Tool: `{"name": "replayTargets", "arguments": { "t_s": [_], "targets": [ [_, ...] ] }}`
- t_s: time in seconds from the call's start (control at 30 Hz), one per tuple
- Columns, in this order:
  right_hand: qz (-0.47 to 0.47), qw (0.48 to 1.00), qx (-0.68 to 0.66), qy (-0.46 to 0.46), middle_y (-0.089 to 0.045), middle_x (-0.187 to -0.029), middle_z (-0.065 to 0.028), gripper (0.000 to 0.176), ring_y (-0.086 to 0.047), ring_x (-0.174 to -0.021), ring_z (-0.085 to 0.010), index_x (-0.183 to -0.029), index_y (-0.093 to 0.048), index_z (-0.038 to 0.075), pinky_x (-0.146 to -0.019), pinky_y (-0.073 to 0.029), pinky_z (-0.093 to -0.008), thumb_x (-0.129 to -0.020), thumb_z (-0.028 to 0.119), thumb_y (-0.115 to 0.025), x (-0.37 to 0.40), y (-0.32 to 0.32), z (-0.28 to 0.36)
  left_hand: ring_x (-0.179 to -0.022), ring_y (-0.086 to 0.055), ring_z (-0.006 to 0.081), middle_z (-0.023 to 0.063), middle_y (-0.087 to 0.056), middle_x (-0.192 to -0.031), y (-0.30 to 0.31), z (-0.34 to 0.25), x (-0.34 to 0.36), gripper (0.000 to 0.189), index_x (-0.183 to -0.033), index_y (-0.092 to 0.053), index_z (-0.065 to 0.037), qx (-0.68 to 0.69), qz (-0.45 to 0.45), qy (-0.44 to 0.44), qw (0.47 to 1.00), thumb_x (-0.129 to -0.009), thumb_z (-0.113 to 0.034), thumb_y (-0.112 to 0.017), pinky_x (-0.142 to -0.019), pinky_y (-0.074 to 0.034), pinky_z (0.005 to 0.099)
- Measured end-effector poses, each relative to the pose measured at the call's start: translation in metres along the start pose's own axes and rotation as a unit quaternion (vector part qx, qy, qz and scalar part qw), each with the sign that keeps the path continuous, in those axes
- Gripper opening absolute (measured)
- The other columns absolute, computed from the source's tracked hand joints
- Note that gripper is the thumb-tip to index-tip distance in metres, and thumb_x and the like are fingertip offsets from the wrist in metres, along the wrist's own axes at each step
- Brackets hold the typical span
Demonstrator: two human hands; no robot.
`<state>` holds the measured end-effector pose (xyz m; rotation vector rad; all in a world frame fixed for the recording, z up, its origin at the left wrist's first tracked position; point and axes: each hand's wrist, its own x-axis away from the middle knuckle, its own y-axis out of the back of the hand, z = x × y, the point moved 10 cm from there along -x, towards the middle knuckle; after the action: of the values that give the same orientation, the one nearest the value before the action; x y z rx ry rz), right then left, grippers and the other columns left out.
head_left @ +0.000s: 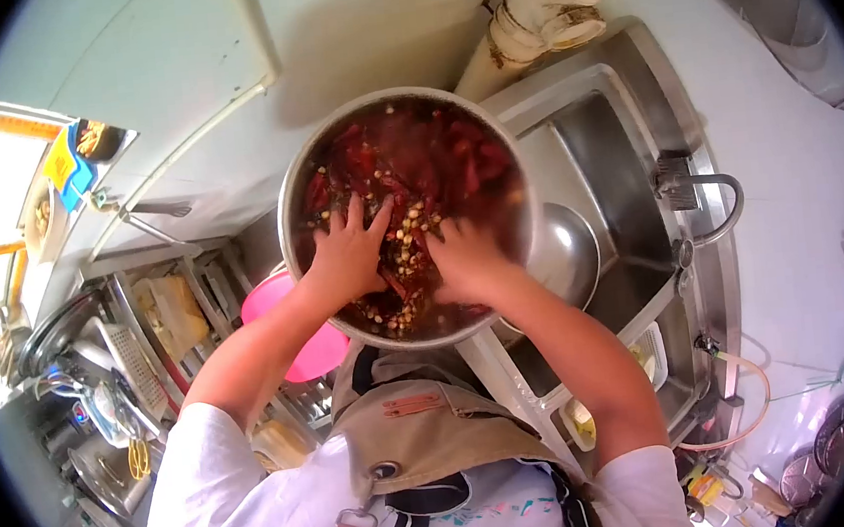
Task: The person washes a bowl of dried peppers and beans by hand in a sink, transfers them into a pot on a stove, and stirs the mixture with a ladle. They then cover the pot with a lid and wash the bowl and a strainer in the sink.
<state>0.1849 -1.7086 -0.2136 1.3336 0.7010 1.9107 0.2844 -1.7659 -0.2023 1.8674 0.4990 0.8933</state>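
A large round metal pot (287, 215) stands before me, filled with dark red dried chilies (468, 159) in reddish liquid. Pale yellow seeds (405, 245) are gathered around the middle, between my hands. My left hand (349, 252) lies over the chilies on the left side, fingers spread, with the thumb low among the seeds. On the right, my right hand (467, 262) reaches into the same mix with its fingers apart and the tips partly hidden by chilies. Neither hand visibly grips anything.
Right of the pot is a steel sink (614, 161) with a metal bowl (564, 256) and a faucet (723, 207). A pink basin (314, 353) sits below left. Shelves with utensils (117, 391) line the left; a pipe (541, 12) rises behind.
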Motion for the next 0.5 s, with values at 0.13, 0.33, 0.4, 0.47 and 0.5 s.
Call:
{"name": "replayTargets", "arguments": {
  "t_s": [0.13,0.33,0.4,0.47,0.5],
  "targets": [
    [0.1,0.993,-0.054,-0.036,-0.056,-0.111,-0.0252,0.034,-0.057,-0.102,-0.04,-0.106,-0.059,-0.002,-0.084,-0.047,-0.048,-0.075,0.01,-0.063,-0.03,-0.044,-0.022,-0.099,-0.056,0.0402,0.0192,-0.053,-0.108,-0.021,0.002,-0.022,0.057,-0.12,-0.049,-0.007,-0.028,-0.008,-0.015,0.999,-0.068,-0.013,-0.069,-0.074,-0.052,0.0476],
    [-0.039,0.985,-0.163,-0.036,-0.062,-0.091,-0.0266,0.019,-0.062,-0.087,-0.0396,-0.081,-0.065,-0.007,-0.076,-0.051,-0.0426,-0.072,0.01,-0.064,-0.033,0.01,-0.026,-0.083,-0.064,0.035,0.0189,-0.064,-0.093,0.017,-0.018,-0.032,0.035,-0.103,-0.058,-0.003,-0.042,0.057,-0.035,0.997,-0.069,-0.007,-0.063,-0.068,-0.053,0.0423],
    [-0.033,0.98,-0.199,-0.003,-0.061,-0.096,-0.0288,0.03,-0.061,-0.091,-0.0397,-0.085,-0.064,-0.008,-0.079,-0.05,-0.0416,-0.07,0.017,-0.069,-0.035,0.019,-0.028,-0.09,-0.062,0.0354,0.0213,-0.063,-0.094,0.032,-0.02,-0.029,0.04,-0.106,-0.06,-0.003,0.015,0.037,-0.035,0.999,-0.066,-0.007,-0.064,-0.077,-0.05,0.0424],
    [-0.028,0.982,-0.187,0.03,-0.061,-0.097,-0.0288,0.037,-0.06,-0.094,-0.0391,-0.091,-0.062,-0.009,-0.082,-0.048,-0.0414,-0.069,0.019,-0.07,-0.011,0.049,-0.011,-0.097,-0.059,0.0373,0.024,-0.059,-0.104,0.047,-0.026,-0.023,0.057,-0.118,-0.058,-0.006,0.064,0.04,-0.034,0.997,-0.064,-0.014,-0.071,-0.083,-0.048,0.042],
    [-0.026,0.982,-0.18,0.047,-0.061,-0.097,-0.0287,0.04,-0.06,-0.095,-0.0389,-0.094,-0.061,-0.01,-0.084,-0.048,-0.0413,-0.069,0.02,-0.071,-0.002,0.064,-0.004,-0.101,-0.058,0.0375,0.0245,-0.055,-0.112,0.056,-0.032,-0.016,0.062,-0.121,-0.056,-0.008,0.095,0.036,-0.047,0.994,-0.063,-0.018,-0.073,-0.086,-0.047,0.0436]
  ]
}}
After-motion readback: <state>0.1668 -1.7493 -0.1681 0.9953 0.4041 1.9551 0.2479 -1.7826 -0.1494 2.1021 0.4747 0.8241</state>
